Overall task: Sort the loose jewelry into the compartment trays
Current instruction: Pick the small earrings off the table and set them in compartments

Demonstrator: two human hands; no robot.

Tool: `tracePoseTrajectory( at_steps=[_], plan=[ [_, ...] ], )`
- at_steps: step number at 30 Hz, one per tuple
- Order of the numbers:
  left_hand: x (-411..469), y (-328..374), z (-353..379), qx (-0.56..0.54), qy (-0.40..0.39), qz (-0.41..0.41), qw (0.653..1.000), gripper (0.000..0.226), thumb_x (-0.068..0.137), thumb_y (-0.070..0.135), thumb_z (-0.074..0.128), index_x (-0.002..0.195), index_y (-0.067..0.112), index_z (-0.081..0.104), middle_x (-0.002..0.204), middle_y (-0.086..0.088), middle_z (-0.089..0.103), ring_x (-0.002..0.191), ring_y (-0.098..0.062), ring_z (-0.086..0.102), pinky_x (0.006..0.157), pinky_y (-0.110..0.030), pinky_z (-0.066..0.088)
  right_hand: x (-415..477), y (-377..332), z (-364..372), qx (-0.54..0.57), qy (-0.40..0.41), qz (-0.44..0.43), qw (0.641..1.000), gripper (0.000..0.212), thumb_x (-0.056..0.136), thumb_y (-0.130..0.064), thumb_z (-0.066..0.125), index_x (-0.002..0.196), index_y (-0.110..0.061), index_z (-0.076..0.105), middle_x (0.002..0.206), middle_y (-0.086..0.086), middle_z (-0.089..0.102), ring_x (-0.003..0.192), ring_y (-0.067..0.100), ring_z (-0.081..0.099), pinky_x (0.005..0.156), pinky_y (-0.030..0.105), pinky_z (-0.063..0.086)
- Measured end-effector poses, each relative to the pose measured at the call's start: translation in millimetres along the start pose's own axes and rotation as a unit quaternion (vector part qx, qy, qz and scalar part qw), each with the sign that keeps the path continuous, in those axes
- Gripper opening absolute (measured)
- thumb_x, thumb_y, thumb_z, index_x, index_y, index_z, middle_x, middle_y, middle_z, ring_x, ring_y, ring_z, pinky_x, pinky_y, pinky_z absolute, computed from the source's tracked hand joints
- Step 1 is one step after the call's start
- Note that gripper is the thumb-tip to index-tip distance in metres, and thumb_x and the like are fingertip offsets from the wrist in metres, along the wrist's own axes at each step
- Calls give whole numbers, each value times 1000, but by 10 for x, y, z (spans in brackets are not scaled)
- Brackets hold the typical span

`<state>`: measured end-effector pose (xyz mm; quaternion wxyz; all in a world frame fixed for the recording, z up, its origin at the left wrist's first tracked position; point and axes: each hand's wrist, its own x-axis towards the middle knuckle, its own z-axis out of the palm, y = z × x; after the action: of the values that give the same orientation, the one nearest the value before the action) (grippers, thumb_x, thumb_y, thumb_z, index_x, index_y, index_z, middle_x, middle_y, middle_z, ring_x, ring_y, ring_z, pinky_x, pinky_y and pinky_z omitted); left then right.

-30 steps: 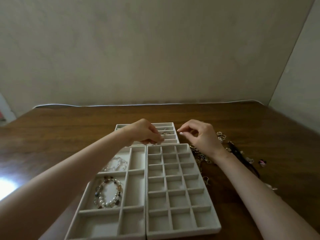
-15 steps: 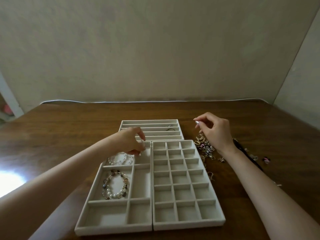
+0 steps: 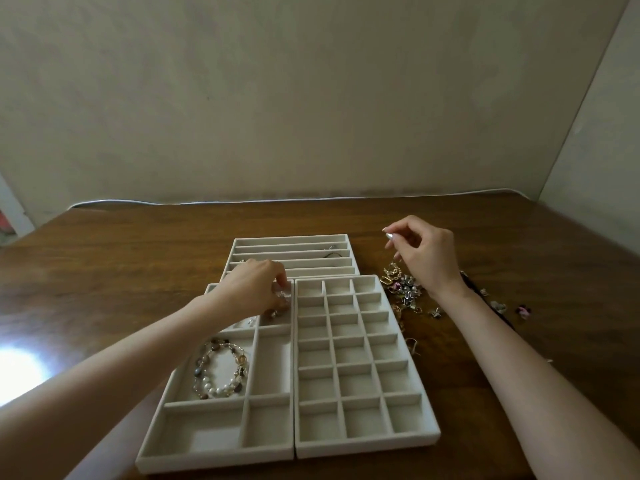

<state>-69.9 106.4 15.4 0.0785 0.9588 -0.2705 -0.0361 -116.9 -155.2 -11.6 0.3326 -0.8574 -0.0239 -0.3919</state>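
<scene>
Three beige compartment trays lie on the table: a left tray (image 3: pixel 214 459) with large compartments, a right tray (image 3: pixel 363 446) with a small grid, and a back tray (image 3: pixel 291 242) with long slots. My left hand (image 3: pixel 256 289) reaches into the left tray's far right compartment, and its curled fingers pinch a small shiny jewelry piece (image 3: pixel 281 298). A pearl and stone bracelet (image 3: pixel 221 368) lies in a middle compartment. A clear bead bracelet (image 3: pixel 250 320) is mostly hidden under my left wrist. My right hand (image 3: pixel 424 258) hovers over the loose jewelry pile (image 3: pixel 403 289), fingers loosely curled, nothing seen in them.
The wooden table (image 3: pixel 138 271) ends at a wall behind. A black cord (image 3: pixel 498 308), a small pink piece (image 3: pixel 524 310) and scattered earrings (image 3: pixel 412 344) lie right of the trays. A thin dark item (image 3: pixel 332 254) sits in the back tray. Bright glare (image 3: pixel 17 368) marks the left edge.
My left hand has drawn back from the back tray to the left tray's far compartment. My right hand has moved right and now hangs over the pile.
</scene>
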Motion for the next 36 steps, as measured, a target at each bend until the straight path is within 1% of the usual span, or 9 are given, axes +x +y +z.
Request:
tracePoseTrajectory(
  at_steps=[5,15,17,19,22,24,28,33,36],
  plan=[
    [-4,-13,27,42,22,-8,999,20,87,28,61,106,24,61,106,4,66,97,-16,61,74,-28,50,15,5,-24,3,9,0,1000,11,89,-6,61,93,-12,69,75,-4,67,62,5,63,58,20,55],
    [60,14,-57,66,2,-21,998,31,85,38,64,112,25,57,108,4,65,96,-15,60,73,-27,49,75,12,-162,-41,10,15,999,9,89,-9,61,93,-12,69,77,-3,68,66,6,62,62,25,54],
    [83,70,-131,65,34,-14,997,30,86,42,60,111,25,57,104,5,66,95,-15,61,76,-29,49,121,-6,-275,-32,-39,72,996,8,88,-11,63,91,-16,70,77,-4,68,69,6,62,64,23,51],
    [114,177,-190,42,75,2,996,26,89,43,56,107,25,57,101,6,67,92,-15,61,73,-29,48,154,-47,-400,5,-186,147,972,6,85,-13,67,87,-18,70,81,-4,68,73,4,62,66,20,46],
    [166,409,-179,12,94,46,994,22,91,41,53,104,25,58,99,8,67,89,-14,61,69,-28,48,160,-106,-500,-5,-441,199,875,12,81,-15,70,93,-18,69,83,-5,66,66,2,56,59,16,41],
    [205,548,-123,-8,91,73,993,20,91,39,54,103,24,59,100,7,67,90,-15,60,68,-28,47,145,-166,-488,-46,-520,202,829,25,78,-18,74,101,-21,68,84,-5,62,69,6,53,57,18,40],
    [297,698,-40,-40,78,91,992,21,90,38,55,102,22,61,102,5,64,93,-16,59,73,-31,49,105,-267,-369,-140,-537,181,812,41,75,-24,77,113,-24,60,87,-13,52,76,2,51,63,18,39],
    [367,780,25,-110,95,109,983,15,88,31,59,97,20,64,96,4,65,88,-16,59,78,-36,51,78,-273,-289,-151,-533,169,815,24,75,-23,76,93,-22,61,88,-9,54,80,8,52,64,21,40],
    [391,815,58,-158,87,127,975,11,86,26,63,93,18,66,85,6,63,80,-12,57,74,-29,50,91,-280,-354,-104,-518,186,828,20,75,-20,77,86,-22,60,89,-4,60,75,11,57,60,22,45]
  ],
)
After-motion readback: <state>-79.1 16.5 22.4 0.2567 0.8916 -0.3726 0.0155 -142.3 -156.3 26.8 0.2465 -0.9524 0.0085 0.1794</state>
